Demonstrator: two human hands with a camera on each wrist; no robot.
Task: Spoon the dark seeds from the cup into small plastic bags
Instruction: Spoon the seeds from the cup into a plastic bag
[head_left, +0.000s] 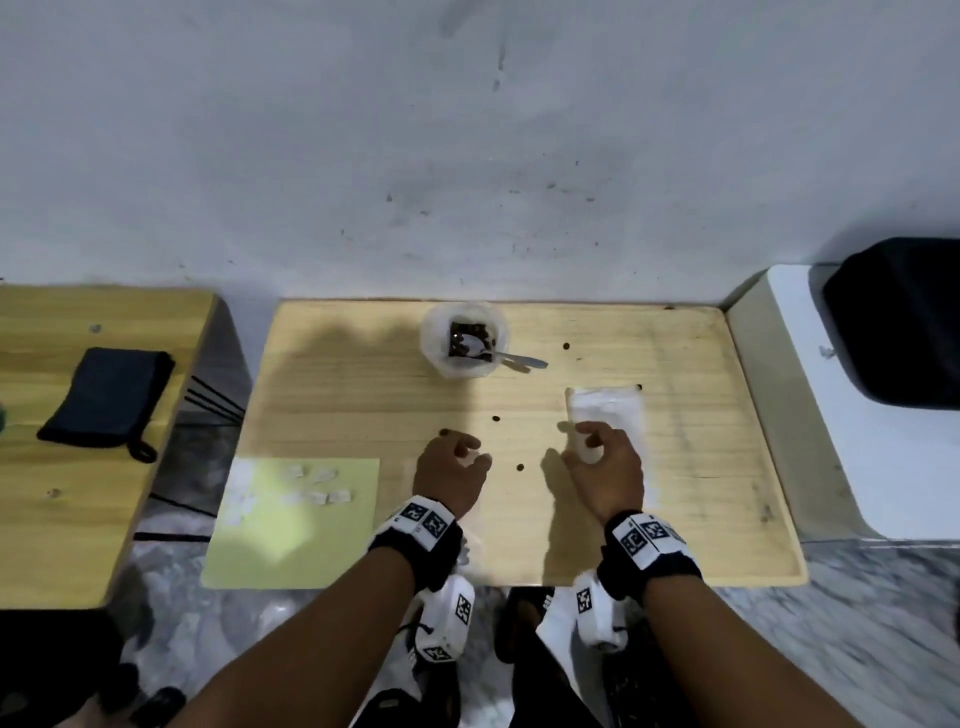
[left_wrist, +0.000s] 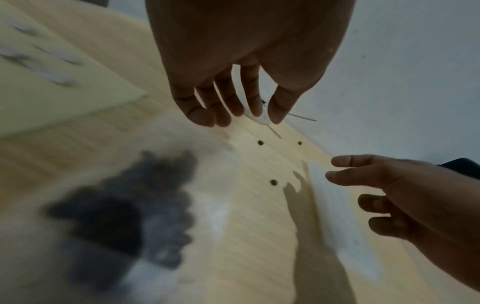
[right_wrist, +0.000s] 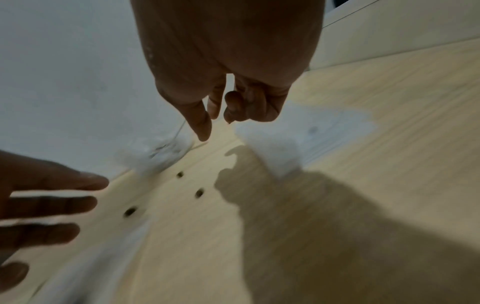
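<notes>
While hands (head_left: 527, 470) hover, seeds (head_left: 519, 467) perhaps lie between.

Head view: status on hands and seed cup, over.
Left hand open; right hand open over plastic bags. Spoon resting in seed cup. Loose seeds scattered on table.

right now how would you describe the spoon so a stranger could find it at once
Look at the light wooden table against the wall, then at the clear plastic cup near its far edge. The metal spoon lies in that cup, bowl among the dark seeds, handle sticking out over the rim to the right: the only metal thing there.
</notes>
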